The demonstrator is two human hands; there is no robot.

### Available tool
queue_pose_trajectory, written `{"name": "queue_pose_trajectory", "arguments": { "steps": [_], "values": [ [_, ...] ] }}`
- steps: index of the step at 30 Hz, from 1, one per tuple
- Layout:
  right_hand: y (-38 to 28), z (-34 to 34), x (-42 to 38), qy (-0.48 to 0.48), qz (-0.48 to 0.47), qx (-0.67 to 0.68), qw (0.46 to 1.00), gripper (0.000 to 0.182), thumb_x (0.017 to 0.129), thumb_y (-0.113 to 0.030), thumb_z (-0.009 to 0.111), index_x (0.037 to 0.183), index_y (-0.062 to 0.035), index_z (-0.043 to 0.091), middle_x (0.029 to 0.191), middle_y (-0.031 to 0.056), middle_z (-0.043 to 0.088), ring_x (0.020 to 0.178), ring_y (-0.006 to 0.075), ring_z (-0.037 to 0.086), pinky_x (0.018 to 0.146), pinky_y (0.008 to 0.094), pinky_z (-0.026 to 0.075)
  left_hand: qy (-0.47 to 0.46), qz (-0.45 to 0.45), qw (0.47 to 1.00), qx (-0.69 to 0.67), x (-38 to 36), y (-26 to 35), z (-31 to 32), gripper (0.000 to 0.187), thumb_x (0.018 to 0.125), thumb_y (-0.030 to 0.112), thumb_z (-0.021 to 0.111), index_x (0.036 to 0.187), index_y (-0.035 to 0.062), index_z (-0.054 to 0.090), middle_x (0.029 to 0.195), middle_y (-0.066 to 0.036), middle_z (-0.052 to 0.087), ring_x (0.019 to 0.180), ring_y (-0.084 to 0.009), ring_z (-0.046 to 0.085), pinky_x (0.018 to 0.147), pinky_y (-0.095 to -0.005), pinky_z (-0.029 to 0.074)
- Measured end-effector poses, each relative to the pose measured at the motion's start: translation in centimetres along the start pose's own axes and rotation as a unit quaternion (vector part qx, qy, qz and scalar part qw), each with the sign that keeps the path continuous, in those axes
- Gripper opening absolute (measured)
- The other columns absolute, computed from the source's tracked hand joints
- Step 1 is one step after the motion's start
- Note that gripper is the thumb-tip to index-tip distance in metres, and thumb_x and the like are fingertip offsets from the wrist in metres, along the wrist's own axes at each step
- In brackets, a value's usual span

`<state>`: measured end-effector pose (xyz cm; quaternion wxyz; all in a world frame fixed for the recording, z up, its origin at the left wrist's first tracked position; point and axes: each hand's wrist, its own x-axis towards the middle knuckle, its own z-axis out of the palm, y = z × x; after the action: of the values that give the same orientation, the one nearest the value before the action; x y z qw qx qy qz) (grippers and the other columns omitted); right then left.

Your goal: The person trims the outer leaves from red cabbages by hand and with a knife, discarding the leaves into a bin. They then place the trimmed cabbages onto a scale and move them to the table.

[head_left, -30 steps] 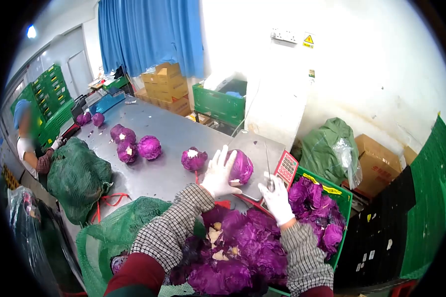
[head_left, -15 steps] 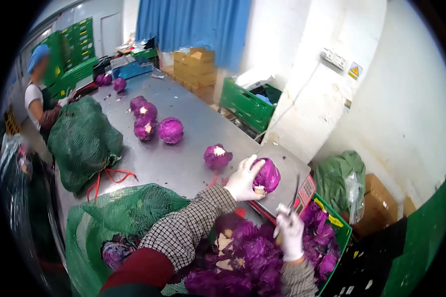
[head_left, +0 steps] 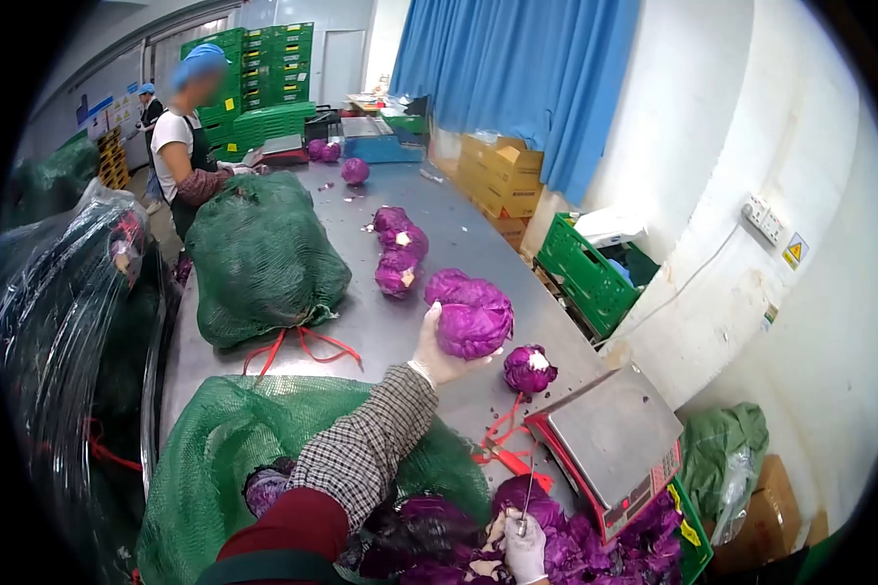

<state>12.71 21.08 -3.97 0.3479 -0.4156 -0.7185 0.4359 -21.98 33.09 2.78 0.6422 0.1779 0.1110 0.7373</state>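
Note:
My left hand (head_left: 439,353) is closed around a purple cabbage (head_left: 474,330), holding it over the metal table (head_left: 361,336). A smaller cabbage (head_left: 530,370) with a pale cut stem sits just to its right. At the bottom, my right hand (head_left: 525,548) grips a knife (head_left: 529,492) with its thin blade pointing up. Around that hand lie loose purple leaves (head_left: 566,546) and pale trimmings. Below my left forearm spreads an open green mesh bag (head_left: 224,429), with a cabbage (head_left: 265,487) partly showing inside.
A red-edged scale (head_left: 610,439) stands at the table's right edge, above a green crate (head_left: 695,546) of leaves. Several cabbages (head_left: 398,253) lie farther up the table. A full mesh bag (head_left: 263,263) stands on the left, with a co-worker (head_left: 190,146) behind it.
My left hand has carried the cabbage from the scale's edge to above the table, toward the other cabbages. My right hand with the knife is lower. The view has turned left.

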Motion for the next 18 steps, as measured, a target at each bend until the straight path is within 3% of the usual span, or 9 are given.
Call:
{"name": "queue_pose_trajectory", "arguments": {
  "steps": [1, 5, 6, 7, 8, 9, 10, 12, 18],
  "values": [
    [-1.1, -0.4, 0.1, -0.043, 0.155, 0.061, 0.985, 0.022, 0.097, -0.019, 0.055, 0.109, -0.002, 0.062, 0.09, 0.0134, 0.065, 0.07, 0.0227, 0.065, 0.061, 0.0325, 0.053, -0.003, 0.013, 1.0, 0.001, 0.1, 0.8, -0.7, 0.086, 0.075, 0.067, 0.062, 0.145, 0.0261, 0.033, 0.145, -0.01, 0.04, 0.132, -0.0355, 0.042, 0.102, -0.0601, 0.04],
    [1.1, 0.2, -0.1, -0.005, 0.031, -0.066, 0.997, 0.022, 0.096, -0.02, 0.055, 0.107, -0.0029, 0.063, 0.091, 0.0145, 0.065, 0.074, 0.026, 0.065, 0.063, 0.0337, 0.053, 0.185, 0.121, 0.969, 0.106, 2.3, 3.9, -5.8, 0.086, 0.078, 0.065, 0.064, 0.147, 0.0315, 0.027, 0.149, -0.007, 0.033, 0.135, -0.0333, 0.038, 0.097, -0.0638, 0.04],
    [0.3, 0.3, -0.1, -0.009, 0.078, -0.044, 0.996, 0.021, 0.096, -0.02, 0.055, 0.106, -0.0029, 0.063, 0.091, 0.0145, 0.065, 0.074, 0.0263, 0.065, 0.063, 0.034, 0.053, 0.31, 0.181, 0.92, 0.155, 1.4, 4.2, -1.8, 0.086, 0.079, 0.058, 0.068, 0.147, 0.0229, 0.029, 0.147, -0.009, 0.037, 0.132, -0.033, 0.041, 0.097, -0.0609, 0.042],
    [-0.9, 0.1, -0.1, -0.014, 0.124, -0.024, 0.992, 0.021, 0.096, -0.02, 0.055, 0.106, -0.003, 0.063, 0.091, 0.0145, 0.065, 0.074, 0.0265, 0.065, 0.063, 0.0343, 0.053, 0.402, 0.197, 0.881, 0.155, 2.6, 5.1, -3.6, 0.08, 0.078, 0.042, 0.078, 0.14, 0.0093, 0.041, 0.135, -0.011, 0.05, 0.12, -0.0292, 0.053, 0.095, -0.0506, 0.047],
    [-1.5, 0.0, 0.2, -0.02, 0.167, -0.006, 0.986, 0.021, 0.096, -0.02, 0.055, 0.106, -0.0031, 0.063, 0.091, 0.0145, 0.065, 0.074, 0.0268, 0.065, 0.062, 0.0345, 0.052, 0.434, 0.307, 0.836, 0.135, 4.7, 5.6, -7.5, 0.069, 0.074, 0.027, 0.085, 0.128, -0.0006, 0.052, 0.117, -0.01, 0.061, 0.103, -0.0247, 0.061, 0.09, -0.0381, 0.049],
    [0.4, 0.2, -0.2, 0.003, 0.081, -0.054, 0.995, 0.02, 0.096, -0.02, 0.056, 0.103, -0.0035, 0.064, 0.088, 0.0145, 0.065, 0.073, 0.0262, 0.065, 0.062, 0.0355, 0.052, 0.409, 0.377, 0.789, 0.262, 5.8, 6.8, -12.3, 0.077, 0.069, 0.03, 0.087, 0.13, 0.0019, 0.049, 0.125, -0.012, 0.057, 0.114, -0.0266, 0.057, 0.091, -0.0426, 0.049],
    [3.0, 0.7, -0.3, 0.046, -0.079, -0.139, 0.986, 0.022, 0.097, -0.025, 0.057, 0.095, -0.0034, 0.064, 0.078, 0.0115, 0.066, 0.065, 0.0214, 0.064, 0.057, 0.0327, 0.051, 0.431, 0.426, 0.733, 0.308, 5.8, 7.7, -13.0, 0.071, 0.068, 0.021, 0.088, 0.125, -0.0028, 0.053, 0.115, -0.015, 0.062, 0.098, -0.0264, 0.061, 0.09, -0.0357, 0.049],
    [0.9, 0.8, 0.1, 0.026, 0.156, 0.045, 0.986, 0.026, 0.098, -0.028, 0.056, 0.09, -0.004, 0.063, 0.07, 0.0076, 0.066, 0.056, 0.0156, 0.062, 0.052, 0.0287, 0.049, 0.588, 0.36, 0.549, 0.474, 4.1, 8.1, -10.4, 0.091, 0.062, 0.027, 0.089, 0.134, -0.003, 0.042, 0.13, -0.024, 0.05, 0.114, -0.0341, 0.055, 0.099, -0.0424, 0.045],
    [0.5, 1.0, 0.3, 0.041, 0.175, 0.079, 0.981, 0.025, 0.097, -0.027, 0.059, 0.084, -0.0051, 0.06, 0.064, 0.0048, 0.064, 0.052, 0.0139, 0.06, 0.048, 0.0274, 0.046, 0.585, 0.187, 0.483, 0.624, 4.5, 8.9, -12.3, 0.126, 0.063, 0.045, 0.086, 0.152, 0.0029, 0.007, 0.151, -0.031, 0.017, 0.141, -0.0445, 0.021, 0.116, -0.0484, 0.027]
  ]
}}
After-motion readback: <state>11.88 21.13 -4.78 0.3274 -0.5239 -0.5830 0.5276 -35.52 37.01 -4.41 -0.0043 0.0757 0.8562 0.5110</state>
